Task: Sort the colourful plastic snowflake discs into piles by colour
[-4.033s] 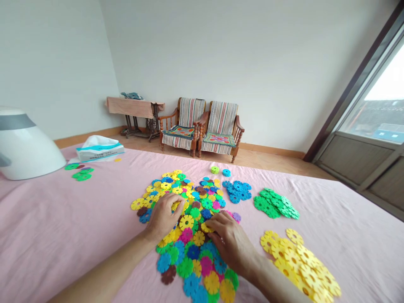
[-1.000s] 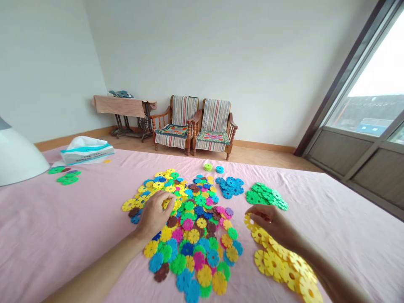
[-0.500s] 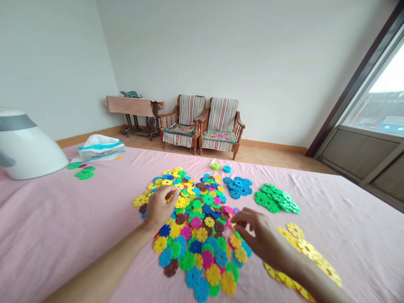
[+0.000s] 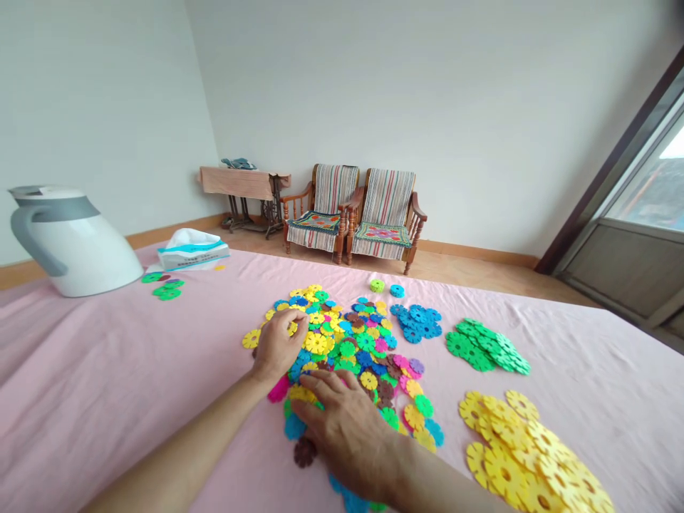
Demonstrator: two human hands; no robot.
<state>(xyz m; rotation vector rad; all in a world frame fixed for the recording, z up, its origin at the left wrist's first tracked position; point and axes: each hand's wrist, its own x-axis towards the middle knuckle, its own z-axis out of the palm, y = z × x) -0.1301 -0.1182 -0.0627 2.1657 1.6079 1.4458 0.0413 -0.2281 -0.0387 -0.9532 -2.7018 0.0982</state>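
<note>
A heap of mixed-colour flower-shaped plastic discs [image 4: 358, 349] lies on a pink cloth [image 4: 107, 385]. My left hand [image 4: 278, 343] rests on the heap's left edge, fingers curled over discs, a yellow one showing under the fingertips. My right hand [image 4: 350, 431] lies palm down on the near part of the heap, fingers stretched toward the left and touching a yellow disc [image 4: 302, 393]. Sorted piles sit to the right: blue discs [image 4: 417, 322], green discs [image 4: 489, 348] and yellow discs [image 4: 526, 449].
A white jug [image 4: 75, 242] stands at the far left, with a tissue pack [image 4: 192, 251] and a few green discs [image 4: 163, 286] beside it. Two loose discs [image 4: 385, 288] lie beyond the heap. Two striped armchairs [image 4: 355, 217], a small table and a window are behind.
My right hand has come back from the yellow pile on the right to the near middle of the mixed heap and now lies flat. The left hand has barely moved.
</note>
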